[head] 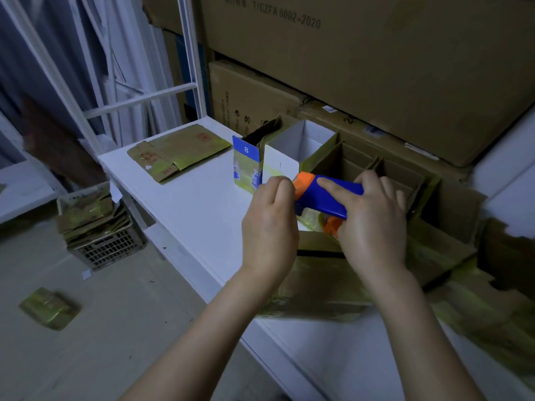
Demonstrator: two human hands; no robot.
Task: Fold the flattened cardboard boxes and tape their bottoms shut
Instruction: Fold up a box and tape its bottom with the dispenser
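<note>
Large brown cartons [376, 68] are stacked well beyond the fingertips and fill the back. A white table [188, 204] runs under both wrists and away past the left hand's knuckles. A folded cardboard box [318, 285] lies on the table right below the palms, with a dark seam across it just under the right wrist and shiny yellowish tape on its faces. Just past the fingertips stands a row of open boxes [362, 166]; the one nearest the left hand's fingers is white inside, and a box with a blue label [246, 163] stands beside it, further to the left. Well beyond the left hand's knuckles a flattened box [176, 151] lies flat on the table's far corner. Down on the floor, far off the left hand's outer side, a crate [98, 227] holds a pile of flattened boxes, and a small flat piece [49, 308] lies apart from it. The right hand [373, 221] grips a blue and orange tape dispenser [324, 195], with the thumb laid along the blue top and the fingers curled round the far side. The left hand [269, 224] has its fingers curled close together, thumb and forefinger pinching at the dispenser's orange nose; whether a tape end lies between them cannot be told.
</note>
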